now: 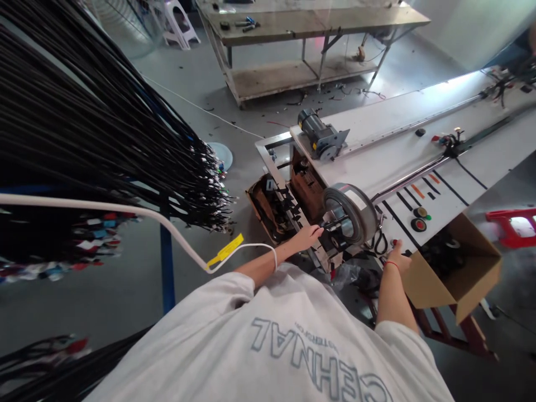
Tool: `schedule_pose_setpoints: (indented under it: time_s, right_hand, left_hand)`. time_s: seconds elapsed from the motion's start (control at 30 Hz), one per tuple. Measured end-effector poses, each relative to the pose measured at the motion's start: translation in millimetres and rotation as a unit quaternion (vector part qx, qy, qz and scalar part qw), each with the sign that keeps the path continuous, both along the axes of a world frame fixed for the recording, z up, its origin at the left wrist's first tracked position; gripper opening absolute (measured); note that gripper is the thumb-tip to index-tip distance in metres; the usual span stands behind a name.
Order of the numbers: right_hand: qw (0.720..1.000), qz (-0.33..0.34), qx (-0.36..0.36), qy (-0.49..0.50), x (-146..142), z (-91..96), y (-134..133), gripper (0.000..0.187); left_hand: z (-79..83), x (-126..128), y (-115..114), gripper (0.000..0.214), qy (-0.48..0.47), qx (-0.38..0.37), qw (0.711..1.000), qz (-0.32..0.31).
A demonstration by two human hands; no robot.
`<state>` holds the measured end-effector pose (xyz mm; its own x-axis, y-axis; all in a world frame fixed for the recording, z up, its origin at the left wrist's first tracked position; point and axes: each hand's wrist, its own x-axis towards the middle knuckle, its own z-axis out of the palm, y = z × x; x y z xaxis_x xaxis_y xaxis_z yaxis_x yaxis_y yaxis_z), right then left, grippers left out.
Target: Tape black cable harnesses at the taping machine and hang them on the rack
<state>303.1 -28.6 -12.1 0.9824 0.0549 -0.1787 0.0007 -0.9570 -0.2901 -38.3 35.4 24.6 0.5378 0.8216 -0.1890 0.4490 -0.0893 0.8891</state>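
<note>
My left hand (307,237) is closed at the end of a black rod (335,221), which runs toward the middle of a wide black tape roll (362,215). The roll stands upright at the near end of a long white bench (364,131). My right hand (400,259) is at the bench's front edge, fingers apart, one finger beside a small red button (394,242). Between the roll and this hand hangs a black loop (380,243). Near the right hand lie small round tape rolls (419,224). A white cord (255,244) with a yellow tag (226,251) reaches my left wrist.
Bundles of black cables (125,123) hang at left on a blue frame (166,268). A motor (316,131) sits on the bench. An open cardboard box (477,268) stands at right near a red stool (513,226). Behind is a worktable (285,34).
</note>
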Motion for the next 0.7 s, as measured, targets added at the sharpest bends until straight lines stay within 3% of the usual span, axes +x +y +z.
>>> schedule_pose_setpoints:
  time_s: [0.2, 0.3, 0.43, 0.57, 0.7]
  right_hand:
    - [1.0, -0.011, -0.011, -0.01, 1, -2.2, 2, 0.091]
    - [1.0, -0.008, -0.015, -0.009, 3, -5.7, 1, 0.094]
    - [1.0, 0.009, -0.016, -0.007, 5, -10.0, 0, 0.091]
    - [1.0, 0.005, -0.011, -0.013, 1, -5.8, -1, 0.086]
    - [1.0, 0.005, -0.002, -0.002, -5, 5.4, -3, 0.087]
  left_hand:
    - [-2.4, 1, 1, 0.033, -0.006, 0.005, 0.999, 0.031]
    - [-11.0, -8, 2, 0.029, 0.005, 0.013, 1.0, -0.011]
    - [-33.4, -32, -4, 0.02, 0.049, -0.036, 0.995, -0.083]
    - [-43.1, -51, -13, 0.027, 0.08, -0.004, 0.996, -0.03]
    - [-33.3, -46, -17, 0.032, 0.071, 0.019, 0.997, 0.002]
